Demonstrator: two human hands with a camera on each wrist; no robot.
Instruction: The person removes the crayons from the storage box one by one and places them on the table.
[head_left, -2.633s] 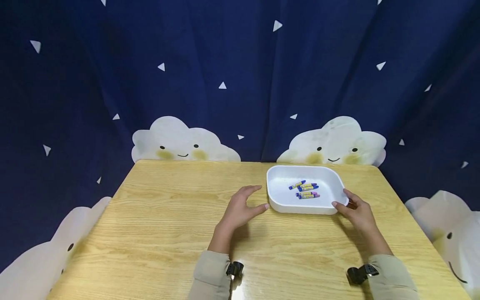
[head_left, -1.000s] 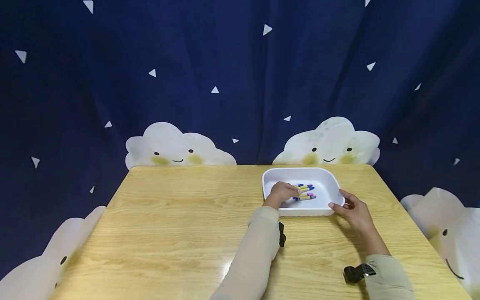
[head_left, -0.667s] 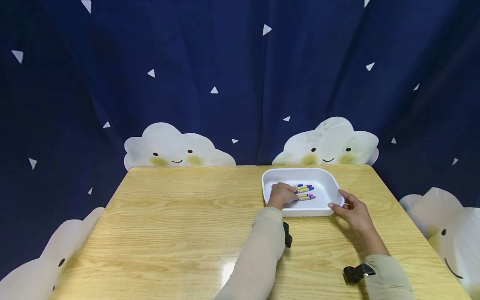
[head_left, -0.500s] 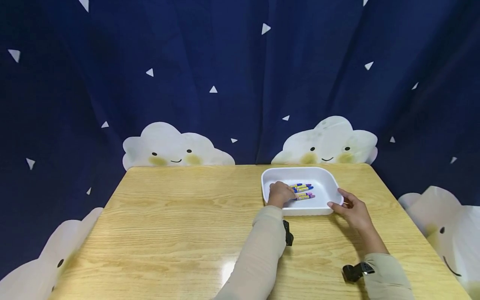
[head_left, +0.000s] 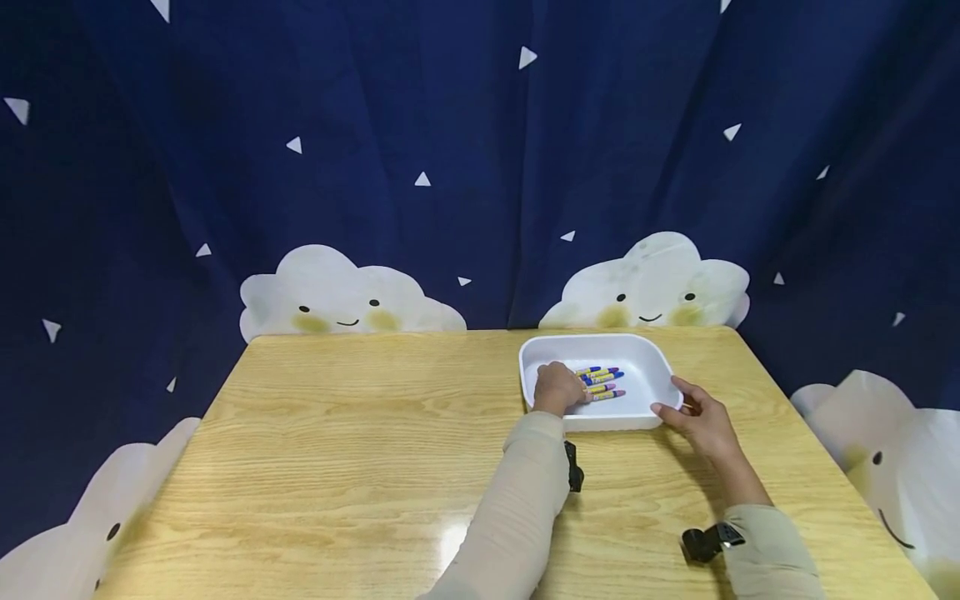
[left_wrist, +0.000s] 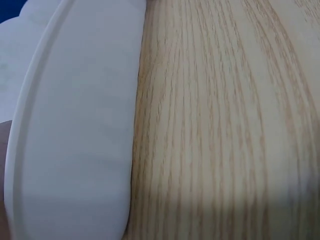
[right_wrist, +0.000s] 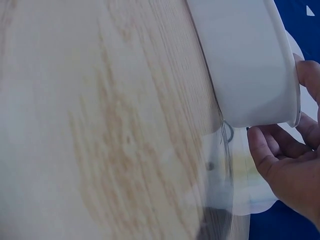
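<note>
A white plastic tray (head_left: 645, 422) with rounded corners sits toward the back right of the table. Several crayons (head_left: 603, 385) with yellow wrappers and blue, purple and pink tips lie inside, fanned out to the right. My left hand (head_left: 557, 388) reaches over the front wall, its fingers curled down round the crayons' left ends; the fingertips are hidden behind the hand. At the tray's front right corner my right hand (head_left: 703, 419) holds the rim between thumb and fingers, also seen in the right wrist view. The left wrist view shows mostly the tray wall (left_wrist: 85, 110).
The wooden table (head_left: 337, 467) extends left and forward of the tray. Behind it hangs a dark blue curtain (head_left: 360, 167) with white triangles and smiling clouds. Each sleeve cuff carries a black wrist camera, the right one (head_left: 705, 544) close over the table.
My left hand has gone from beside the tray's left end into it, onto the crayons. Their left ends have drawn closer together. The right hand keeps its hold on the corner.
</note>
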